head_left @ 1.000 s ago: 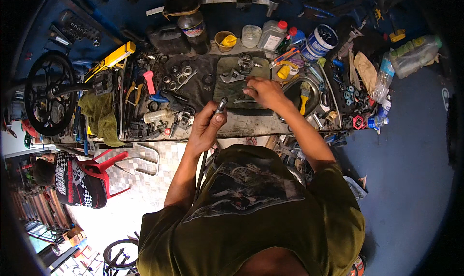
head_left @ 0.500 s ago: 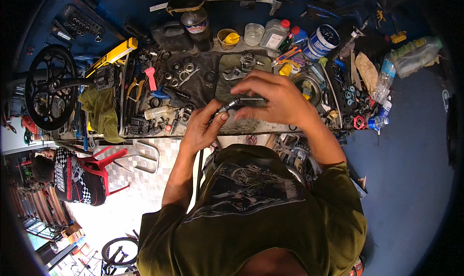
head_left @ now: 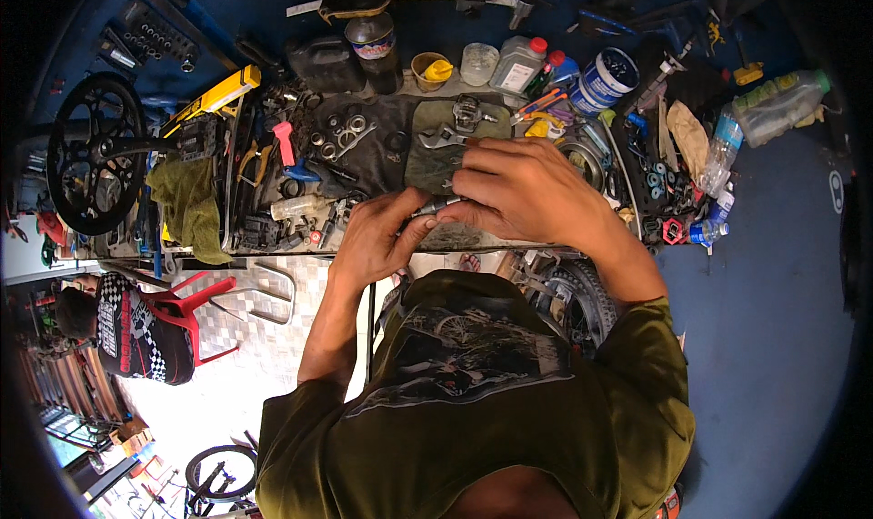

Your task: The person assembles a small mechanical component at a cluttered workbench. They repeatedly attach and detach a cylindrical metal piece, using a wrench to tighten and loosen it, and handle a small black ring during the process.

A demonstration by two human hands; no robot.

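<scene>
In the head view, a small metal part [head_left: 435, 207] is held just above the front edge of a cluttered workbench [head_left: 473, 240]. The part is pinched at one end by the thumb and fingertips of the left hand [head_left: 377, 237], which is curled nearly closed around it. The other end is covered by the right hand [head_left: 523, 190], whose fingers are bent down over it; whether it is truly gripped there cannot be told, since the fingertips are hidden. The two hands are touching or nearly touching at the part.

Behind the hands, an adjustable wrench [head_left: 439, 138] and a pedal [head_left: 468, 112] are seen lying on a dark green cloth [head_left: 427, 164]. Loose rings and bearings [head_left: 341, 130] are spread on a darker cloth to the left, and a chainring [head_left: 91, 151] lies at the bench's far left.

As far as can be judged, the work is mid-way: the part is being fitted or turned by hand, the wrench lies untouched, and many loose pieces are left unassembled on the bench.
</scene>
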